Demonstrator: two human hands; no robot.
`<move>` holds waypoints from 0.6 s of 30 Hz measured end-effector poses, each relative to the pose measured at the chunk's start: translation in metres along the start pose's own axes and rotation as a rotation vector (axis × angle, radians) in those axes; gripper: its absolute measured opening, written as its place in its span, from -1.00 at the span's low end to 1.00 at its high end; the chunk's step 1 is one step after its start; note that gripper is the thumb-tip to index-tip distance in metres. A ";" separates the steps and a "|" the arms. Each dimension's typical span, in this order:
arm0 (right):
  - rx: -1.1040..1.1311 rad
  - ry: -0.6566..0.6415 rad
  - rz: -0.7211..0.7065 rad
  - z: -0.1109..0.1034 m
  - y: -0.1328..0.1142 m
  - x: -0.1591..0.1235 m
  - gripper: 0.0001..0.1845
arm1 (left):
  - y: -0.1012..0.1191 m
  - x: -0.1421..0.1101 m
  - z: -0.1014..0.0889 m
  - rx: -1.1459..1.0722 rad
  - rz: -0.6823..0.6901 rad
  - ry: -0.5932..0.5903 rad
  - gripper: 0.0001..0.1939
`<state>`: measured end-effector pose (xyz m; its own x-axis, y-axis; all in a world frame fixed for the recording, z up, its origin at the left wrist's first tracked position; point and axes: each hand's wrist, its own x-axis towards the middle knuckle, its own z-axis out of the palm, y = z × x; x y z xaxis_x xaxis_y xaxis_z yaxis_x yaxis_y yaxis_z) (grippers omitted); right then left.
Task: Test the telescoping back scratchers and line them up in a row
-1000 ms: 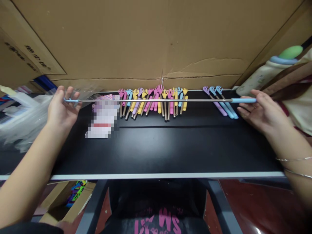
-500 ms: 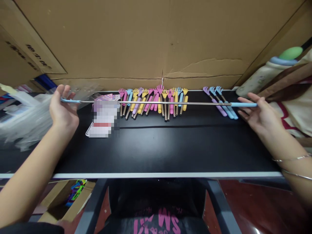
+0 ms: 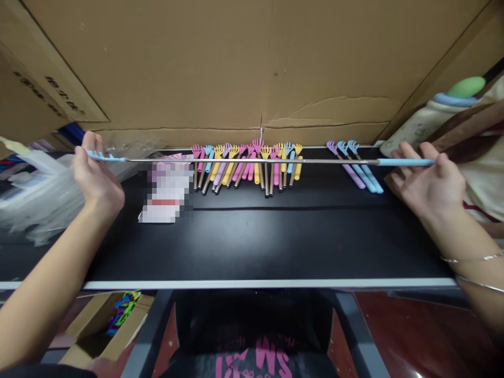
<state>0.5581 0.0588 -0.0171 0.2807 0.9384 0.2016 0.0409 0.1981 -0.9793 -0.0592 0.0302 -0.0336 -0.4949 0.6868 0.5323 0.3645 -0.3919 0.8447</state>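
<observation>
The blue back scratcher hung level above the black table, its claw end pinched in the left hand and its handle held at the tip by the right hand, with other fingers loosely spread. It looked light, its slim metal rod probably stiff but bendable, best gripped by the handle. Compared with half a second earlier, the hands stood farther apart.

A sheet of brown cardboard backs the black tabletop, with crumpled clear plastic at the left, a pale bottle topped in green at the far right, and an open carton of bright pieces below.
</observation>
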 end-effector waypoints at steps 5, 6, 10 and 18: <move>0.068 -0.172 -0.048 0.014 -0.001 -0.013 -0.62 | 0.012 -0.024 0.017 -0.150 0.032 -0.176 -0.16; 0.063 -0.223 -0.057 0.016 0.000 -0.015 -0.61 | 0.014 -0.028 0.020 -0.167 0.025 -0.239 -0.09; 0.016 -0.363 -0.120 0.012 0.001 -0.015 -0.60 | 0.007 -0.028 0.019 -0.238 0.021 -0.406 -0.07; -0.070 -0.480 -0.143 0.020 0.002 -0.023 -0.53 | -0.012 -0.029 0.023 -0.336 0.057 -0.657 -0.13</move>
<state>0.5320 0.0434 -0.0234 -0.2041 0.9308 0.3031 0.1155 0.3304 -0.9368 -0.0307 0.0286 -0.0603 0.1305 0.8435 0.5210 0.0624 -0.5314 0.8448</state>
